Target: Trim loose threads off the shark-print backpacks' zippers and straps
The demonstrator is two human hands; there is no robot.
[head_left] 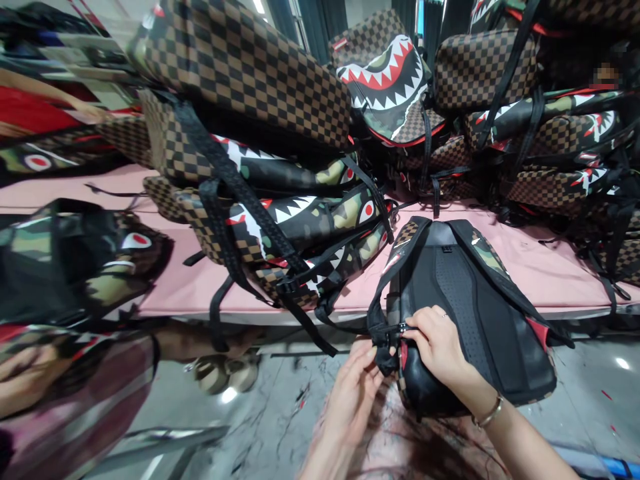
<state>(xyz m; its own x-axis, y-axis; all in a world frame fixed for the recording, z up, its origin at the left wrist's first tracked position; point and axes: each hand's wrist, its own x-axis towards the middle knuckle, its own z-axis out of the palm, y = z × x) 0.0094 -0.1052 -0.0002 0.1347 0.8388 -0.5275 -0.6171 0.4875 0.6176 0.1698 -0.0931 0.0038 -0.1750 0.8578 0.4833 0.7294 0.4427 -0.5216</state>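
Observation:
A black backpack lies back panel up, partly over the near edge of the pink table. Its padded shoulder straps run down both sides. My left hand is closed on the black strap at the pack's lower left side. Just right of it, my right hand pinches the strap's black buckle between thumb and fingers, its wrist resting over the pack's lower part. Red fabric shows beside the buckle.
Checkered backpacks with shark-mouth prints are stacked left of centre, straps hanging over the edge. More packs fill the back right. At left, a person's hand is near another pack. Shoes stand on the floor.

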